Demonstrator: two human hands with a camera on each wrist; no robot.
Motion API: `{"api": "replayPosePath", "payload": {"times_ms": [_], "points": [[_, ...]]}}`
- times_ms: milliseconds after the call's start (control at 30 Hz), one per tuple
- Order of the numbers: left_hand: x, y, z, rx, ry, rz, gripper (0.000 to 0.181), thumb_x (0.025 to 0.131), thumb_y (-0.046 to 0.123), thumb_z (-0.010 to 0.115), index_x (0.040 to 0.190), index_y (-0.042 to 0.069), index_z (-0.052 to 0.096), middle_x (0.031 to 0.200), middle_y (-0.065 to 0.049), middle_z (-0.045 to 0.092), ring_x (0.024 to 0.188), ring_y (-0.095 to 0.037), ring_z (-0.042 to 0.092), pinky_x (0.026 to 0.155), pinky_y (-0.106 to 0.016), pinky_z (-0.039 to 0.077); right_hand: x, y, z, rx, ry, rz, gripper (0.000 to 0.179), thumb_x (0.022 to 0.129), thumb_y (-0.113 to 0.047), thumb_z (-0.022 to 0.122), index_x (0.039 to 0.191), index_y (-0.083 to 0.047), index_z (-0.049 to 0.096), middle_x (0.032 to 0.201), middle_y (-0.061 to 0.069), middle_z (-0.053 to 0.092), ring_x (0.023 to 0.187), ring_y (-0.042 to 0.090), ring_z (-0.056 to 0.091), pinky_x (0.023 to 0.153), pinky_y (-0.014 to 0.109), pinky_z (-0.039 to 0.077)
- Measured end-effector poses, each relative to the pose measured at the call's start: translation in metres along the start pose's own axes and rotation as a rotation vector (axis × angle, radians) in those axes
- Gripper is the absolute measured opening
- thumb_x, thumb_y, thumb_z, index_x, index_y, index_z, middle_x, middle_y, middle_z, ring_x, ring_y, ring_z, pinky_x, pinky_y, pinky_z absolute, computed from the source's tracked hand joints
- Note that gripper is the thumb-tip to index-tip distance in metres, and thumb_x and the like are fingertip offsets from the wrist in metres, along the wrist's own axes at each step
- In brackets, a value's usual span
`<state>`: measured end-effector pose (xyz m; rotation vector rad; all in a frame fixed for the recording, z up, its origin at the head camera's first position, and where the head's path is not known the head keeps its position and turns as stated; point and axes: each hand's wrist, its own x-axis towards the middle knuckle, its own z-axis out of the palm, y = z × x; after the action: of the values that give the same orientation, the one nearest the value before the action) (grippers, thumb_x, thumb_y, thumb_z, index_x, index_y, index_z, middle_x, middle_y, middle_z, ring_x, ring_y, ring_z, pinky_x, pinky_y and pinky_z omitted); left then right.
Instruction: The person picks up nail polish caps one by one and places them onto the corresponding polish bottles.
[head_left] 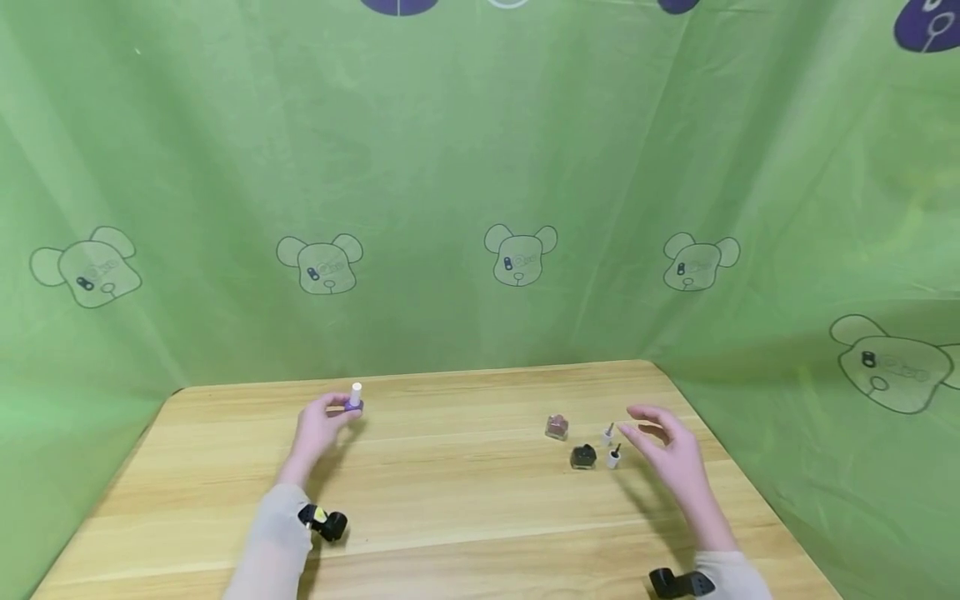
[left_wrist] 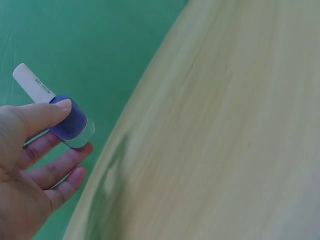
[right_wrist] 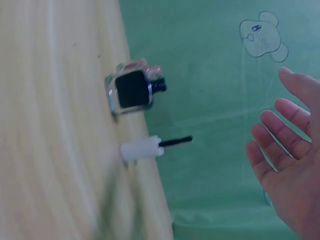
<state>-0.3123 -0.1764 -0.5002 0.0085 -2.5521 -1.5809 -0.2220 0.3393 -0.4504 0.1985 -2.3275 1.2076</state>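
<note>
My left hand pinches a purple nail polish bottle between thumb and fingers, above the left part of the table. Its white cap is on. At the right, my right hand hovers over the wood with fingers loosely bent and nothing in them. Beside its fingertips two white brush caps stand upright, brushes pointing up. Just left of these are an uncapped black polish bottle and an uncapped pinkish one. The right wrist view shows one brush cap; the other is hidden.
The wooden table ends at a back edge against a green curtain printed with bear heads. The curtain also closes off both sides. A black wrist camera sits on the left sleeve, another on the right.
</note>
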Motion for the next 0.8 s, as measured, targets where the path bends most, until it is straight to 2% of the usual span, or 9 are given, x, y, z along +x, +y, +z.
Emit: {"api": "replayPosePath", "payload": {"times_ms": [133,267,333,400,500,567,700,800], "points": [[0.004,-0.008,-0.004,0.001,-0.011,-0.005,0.039,0.087,0.015,0.072,0.122,0.0,0.061,0.128,-0.024,0.061,0.111,-0.039,0.064,0.1,-0.05,0.051,-0.003,0.009,-0.002,-0.025,-0.031,0.013,0.039,0.088,-0.013,0.072,0.121,0.004,0.059,0.123,0.02,0.062,0.103,-0.016,0.049,0.092,0.001,0.041],[0.007,-0.014,-0.007,-0.003,-0.028,-0.014,0.041,0.087,0.017,0.072,0.123,0.001,0.06,0.129,-0.023,0.06,0.113,-0.039,0.063,0.103,-0.052,0.048,-0.006,0.019,-0.004,-0.051,-0.079,0.05,0.048,0.089,-0.019,0.072,0.129,0.002,0.055,0.129,0.02,0.059,0.107,-0.016,0.046,0.092,-0.001,0.038],[0.008,-0.016,-0.008,-0.002,-0.038,-0.01,0.042,0.087,0.017,0.072,0.123,0.0,0.06,0.129,-0.024,0.06,0.113,-0.04,0.063,0.104,-0.053,0.047,-0.007,0.024,-0.005,-0.073,-0.117,0.071,0.053,0.089,-0.024,0.072,0.133,0.0,0.052,0.133,0.019,0.057,0.111,-0.01,0.047,0.092,-0.002,0.037],[0.009,-0.018,-0.009,-0.007,-0.045,-0.015,0.041,0.086,0.016,0.073,0.122,0.0,0.061,0.128,-0.023,0.062,0.113,-0.039,0.063,0.105,-0.054,0.046,-0.008,0.029,-0.005,-0.088,-0.164,0.086,0.059,0.089,-0.027,0.072,0.136,-0.001,0.048,0.136,0.02,0.055,0.117,0.002,0.049,0.094,0.001,0.039],[0.01,-0.021,-0.011,-0.01,-0.061,-0.021,0.04,0.087,0.016,0.072,0.122,0.0,0.061,0.127,-0.023,0.062,0.114,-0.039,0.062,0.106,-0.054,0.045,-0.01,0.035,-0.005,-0.091,-0.228,0.096,0.066,0.088,-0.027,0.072,0.141,0.0,0.043,0.139,0.023,0.051,0.124,0.025,0.049,0.099,0.013,0.046],[0.011,-0.022,-0.012,-0.009,-0.072,-0.025,0.04,0.087,0.016,0.072,0.122,0.0,0.061,0.127,-0.022,0.062,0.115,-0.039,0.062,0.106,-0.054,0.045,-0.011,0.038,-0.005,-0.086,-0.258,0.103,0.069,0.088,-0.025,0.073,0.142,0.001,0.04,0.139,0.025,0.05,0.124,0.035,0.049,0.1,0.022,0.05],[0.012,-0.025,-0.014,0.002,-0.091,-0.011,0.04,0.087,0.016,0.072,0.122,-0.001,0.061,0.125,-0.023,0.063,0.115,-0.038,0.062,0.104,-0.052,0.046,-0.013,0.044,-0.004,-0.083,-0.299,0.125,0.072,0.087,-0.023,0.073,0.144,0.002,0.037,0.139,0.027,0.049,0.124,0.039,0.049,0.101,0.037,0.051],[0.013,-0.027,-0.015,-0.006,-0.103,0.0,0.039,0.087,0.015,0.072,0.121,-0.001,0.061,0.123,-0.022,0.065,0.113,-0.036,0.063,0.103,-0.051,0.048,-0.014,0.047,-0.003,-0.068,-0.321,0.134,0.072,0.088,-0.023,0.072,0.144,0.004,0.036,0.14,0.03,0.047,0.125,0.043,0.049,0.102,0.049,0.047]]}}
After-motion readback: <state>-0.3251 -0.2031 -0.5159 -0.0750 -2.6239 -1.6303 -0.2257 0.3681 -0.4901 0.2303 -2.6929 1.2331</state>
